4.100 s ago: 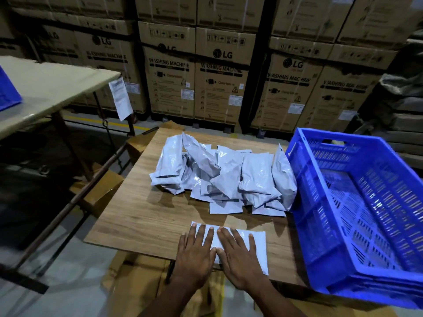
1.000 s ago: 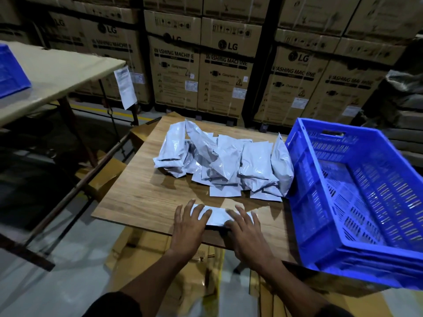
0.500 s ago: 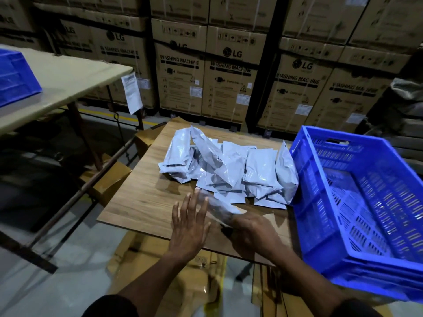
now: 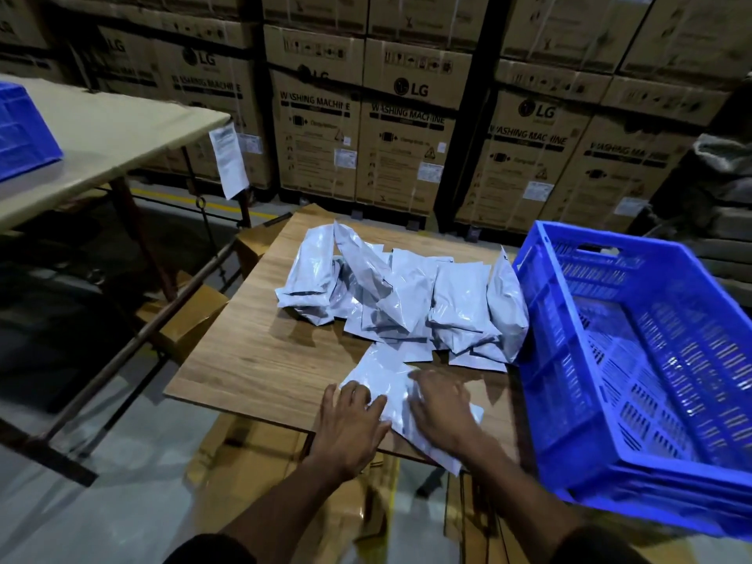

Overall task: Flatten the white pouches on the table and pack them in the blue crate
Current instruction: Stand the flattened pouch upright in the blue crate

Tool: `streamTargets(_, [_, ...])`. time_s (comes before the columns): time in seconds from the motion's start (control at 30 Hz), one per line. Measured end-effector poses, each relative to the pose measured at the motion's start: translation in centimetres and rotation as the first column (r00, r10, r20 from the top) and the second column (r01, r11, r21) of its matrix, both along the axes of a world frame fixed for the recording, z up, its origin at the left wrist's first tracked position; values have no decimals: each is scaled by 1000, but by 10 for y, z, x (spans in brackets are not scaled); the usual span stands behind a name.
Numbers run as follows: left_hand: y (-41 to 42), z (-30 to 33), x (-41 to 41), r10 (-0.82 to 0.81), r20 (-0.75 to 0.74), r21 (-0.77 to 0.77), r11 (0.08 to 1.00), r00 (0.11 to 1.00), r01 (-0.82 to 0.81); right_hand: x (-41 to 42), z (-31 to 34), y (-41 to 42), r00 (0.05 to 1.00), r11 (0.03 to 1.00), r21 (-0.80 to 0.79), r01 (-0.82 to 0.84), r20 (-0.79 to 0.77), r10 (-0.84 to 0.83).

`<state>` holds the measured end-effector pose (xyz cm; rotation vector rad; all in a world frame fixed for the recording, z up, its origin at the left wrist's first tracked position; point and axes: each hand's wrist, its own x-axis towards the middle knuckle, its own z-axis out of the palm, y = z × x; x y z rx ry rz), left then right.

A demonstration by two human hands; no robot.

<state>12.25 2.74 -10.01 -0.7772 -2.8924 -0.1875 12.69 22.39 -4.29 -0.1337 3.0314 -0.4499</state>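
Note:
One white pouch (image 4: 382,374) lies slantwise at the near edge of the wooden table (image 4: 260,360), its near corner hanging past the edge. My left hand (image 4: 352,421) rests on its left side with fingers spread. My right hand (image 4: 441,409) presses on its middle, fingers straight and blurred. Behind them a heap of several white pouches (image 4: 407,295) covers the middle of the table. The blue crate (image 4: 651,360) stands at the right, tilted toward me, with nothing inside that I can see.
Stacked cardboard washing-machine boxes (image 4: 366,128) form a wall behind the table. A beige table (image 4: 106,132) at the left carries another blue crate (image 4: 20,132). Flattened cardboard (image 4: 252,462) lies below the near edge. Grey sacks (image 4: 724,168) are piled far right.
The pouch was rolled or folded small under both hands, then lifted in my right hand. Now it lies spread out slantwise on the table with both hands on top.

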Motion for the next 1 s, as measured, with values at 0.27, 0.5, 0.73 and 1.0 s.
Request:
streamTargets(0.27, [8,-9,-9,-70,-75,30,997,995,73,9,-33,0,971,976,1,-217,106,216])
streamTargets(0.5, [7,-17,-5,8,74,0,1000,997,-8,23,-49,-23,984,988,111,-104,154,86])
streamTargets(0.73, [1,-26,-1,8,108,51,999,994,-13,33,-56,-25,995,987,155,-44,99,28])
streamTargets(1.0, [-6,-33,6,-3,54,157,988,999,-6,38,-63,0,994,982,186,-17,109,-4])
